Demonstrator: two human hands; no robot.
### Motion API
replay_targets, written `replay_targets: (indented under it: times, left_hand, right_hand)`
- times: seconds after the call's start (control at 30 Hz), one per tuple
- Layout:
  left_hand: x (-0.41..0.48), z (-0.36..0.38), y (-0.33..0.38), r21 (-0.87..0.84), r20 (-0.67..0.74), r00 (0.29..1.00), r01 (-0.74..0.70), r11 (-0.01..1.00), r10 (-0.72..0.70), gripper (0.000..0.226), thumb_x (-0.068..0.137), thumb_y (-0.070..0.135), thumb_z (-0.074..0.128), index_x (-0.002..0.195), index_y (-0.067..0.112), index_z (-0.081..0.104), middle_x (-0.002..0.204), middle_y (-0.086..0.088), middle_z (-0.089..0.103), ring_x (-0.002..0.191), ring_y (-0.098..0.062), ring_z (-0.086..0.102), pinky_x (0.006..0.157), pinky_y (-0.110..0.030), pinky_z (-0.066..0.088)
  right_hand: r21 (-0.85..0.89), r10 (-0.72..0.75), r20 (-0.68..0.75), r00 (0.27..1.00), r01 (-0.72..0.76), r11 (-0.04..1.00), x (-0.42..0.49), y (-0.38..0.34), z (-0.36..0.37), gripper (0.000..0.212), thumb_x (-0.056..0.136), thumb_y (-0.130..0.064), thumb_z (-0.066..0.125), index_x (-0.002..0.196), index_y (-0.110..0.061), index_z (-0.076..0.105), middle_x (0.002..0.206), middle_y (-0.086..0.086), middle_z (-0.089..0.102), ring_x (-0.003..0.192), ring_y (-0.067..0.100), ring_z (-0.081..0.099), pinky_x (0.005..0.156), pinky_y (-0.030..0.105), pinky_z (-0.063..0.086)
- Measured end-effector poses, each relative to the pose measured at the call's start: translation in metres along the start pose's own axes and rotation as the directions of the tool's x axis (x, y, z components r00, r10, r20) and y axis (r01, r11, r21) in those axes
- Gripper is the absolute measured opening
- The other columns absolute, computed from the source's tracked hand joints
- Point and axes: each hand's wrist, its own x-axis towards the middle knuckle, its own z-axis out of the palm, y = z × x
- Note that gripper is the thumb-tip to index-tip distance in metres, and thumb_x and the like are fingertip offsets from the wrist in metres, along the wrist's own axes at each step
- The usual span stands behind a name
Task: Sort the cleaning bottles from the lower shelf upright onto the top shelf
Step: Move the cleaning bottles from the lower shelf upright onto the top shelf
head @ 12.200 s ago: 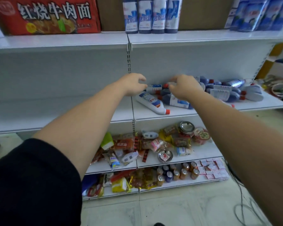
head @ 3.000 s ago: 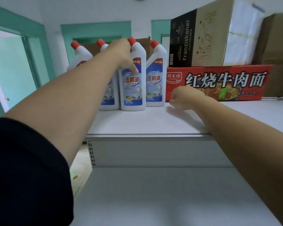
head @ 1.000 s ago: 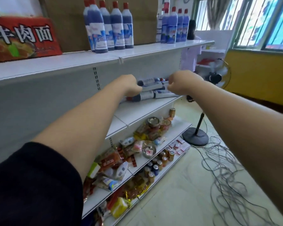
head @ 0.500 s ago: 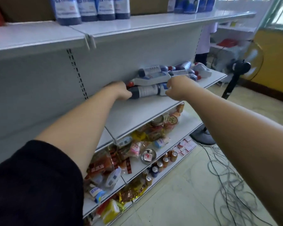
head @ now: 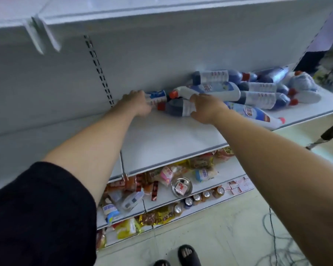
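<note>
Several cleaning bottles lie on their sides in a heap [head: 258, 89] on the white lower shelf [head: 161, 139]. My left hand [head: 137, 103] grips a white bottle with a blue label [head: 155, 96] at the left end of the heap. My right hand [head: 205, 108] curls over a dark blue bottle with a red cap [head: 174, 108] lying at the front. A white bottle with a red cap [head: 206, 91] lies just behind it. The underside of the top shelf [head: 142, 12] runs across the top of the view.
Lower shelves hold snack packets [head: 167, 173], a metal bowl [head: 181, 187] and a row of cans [head: 202, 195]. Cables [head: 277, 237] trail over the tiled floor at the right. My sandalled feet [head: 188, 256] stand at the bottom. A fan stand [head: 327, 135] shows at right.
The view has tilted down and closer to the lower shelf. My left hand has taken hold of the white bottle, and my right hand has settled over the dark blue bottle.
</note>
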Motion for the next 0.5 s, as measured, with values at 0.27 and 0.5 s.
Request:
replay_targets:
  times: [0.27,0.5]
  left_hand:
    - [0.029,0.025,0.006,0.106,0.03,0.993,0.109,0.988,-0.113,0.074,0.098,0.049,0.051,0.16,0.032,0.014,0.167,-0.011,0.006,0.15,-0.04,0.013,0.119,-0.057,0.014]
    - [0.03,0.04,0.03,0.221,-0.095,0.992,0.099,0.97,-0.08,0.064,0.098,0.024,0.054,0.15,0.004,0.022,0.153,-0.021,0.031,0.138,-0.039,0.034,0.109,-0.049,0.032]
  right_hand:
    - [-0.192,-0.167,-0.107,0.98,0.144,0.971,0.035,-0.005,0.034,0.049,0.095,-0.019,0.058,0.141,-0.007,0.049,0.141,0.013,0.042,0.123,0.03,0.051,0.1,0.04,0.044]
    - [-0.194,-0.249,-0.149,0.957,0.219,0.956,0.042,-0.003,0.052,0.052,0.091,-0.027,0.062,0.139,-0.017,0.041,0.134,0.012,0.054,0.128,0.033,0.043,0.105,0.042,0.038]
